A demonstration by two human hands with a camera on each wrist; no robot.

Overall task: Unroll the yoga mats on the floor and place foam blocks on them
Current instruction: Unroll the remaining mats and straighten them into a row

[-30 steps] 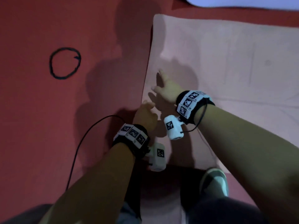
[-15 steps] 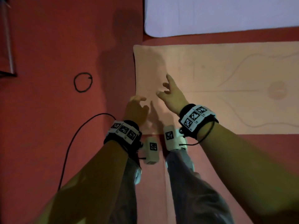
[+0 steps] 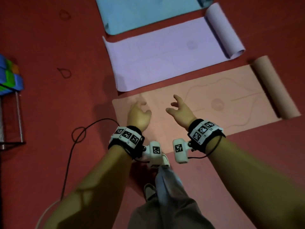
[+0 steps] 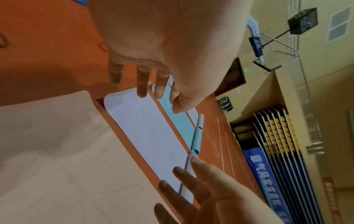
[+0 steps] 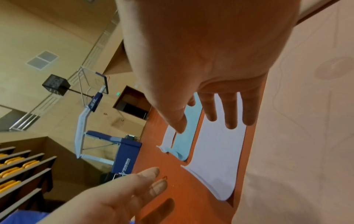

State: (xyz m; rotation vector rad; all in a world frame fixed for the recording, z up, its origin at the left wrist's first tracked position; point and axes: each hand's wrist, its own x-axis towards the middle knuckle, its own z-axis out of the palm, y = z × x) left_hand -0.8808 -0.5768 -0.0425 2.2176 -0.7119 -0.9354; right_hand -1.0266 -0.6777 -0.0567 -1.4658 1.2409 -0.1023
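Note:
Three yoga mats lie side by side on the red floor: a pink mat [image 3: 206,109] nearest, a purple mat [image 3: 165,53] behind it, a blue mat [image 3: 140,14] farthest. Each keeps a rolled end on the right, such as the pink roll [image 3: 274,86]. My left hand [image 3: 140,108] and right hand [image 3: 176,104] hover over the pink mat's left end, fingers loosely spread, holding nothing. The left wrist view shows my left hand [image 4: 153,84] above the mats, and the right wrist view shows my right hand [image 5: 216,115] empty too. Coloured foam blocks [image 3: 9,75] are stacked at the far left.
The blocks sit on a metal-legged stand [image 3: 18,118]. A black cable [image 3: 71,154] loops across the floor left of my arms. My legs and a shoe [image 3: 149,190] stand at the pink mat's near edge. A basketball hoop frame [image 5: 91,106] and seating rows show in the right wrist view.
Both hands have lifted off the pink mat's left edge and moved apart. The head view has risen and pulled back, bringing the purple and blue mats and the blocks into sight.

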